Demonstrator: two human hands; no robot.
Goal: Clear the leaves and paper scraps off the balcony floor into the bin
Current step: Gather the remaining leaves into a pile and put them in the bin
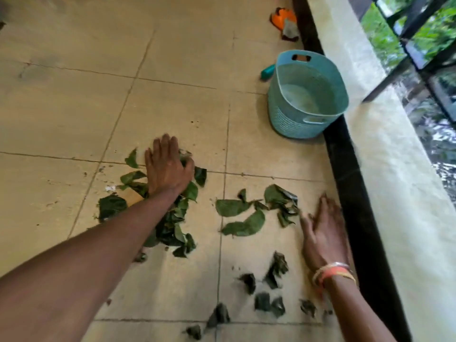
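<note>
Green leaves lie scattered on the beige tiled floor. My left hand (166, 166) rests flat, fingers spread, on top of one leaf pile (172, 225) at centre left. My right hand (323, 233) lies flat on the tile next to the dark ledge, fingers apart, just right of a second group of leaves (243, 218). Darker crumpled leaves (274, 270) sit nearer to me. A small white paper scrap (110, 188) lies left of the pile. The light blue bin (306, 95) stands upright beyond the leaves on the right, and looks empty.
A dark ledge (350, 193) and a pale low wall (394, 169) with a black railing run along the right. A teal bottle (267, 72) lies behind the bin. An orange object with a cloth (285, 22) sits at the far right corner.
</note>
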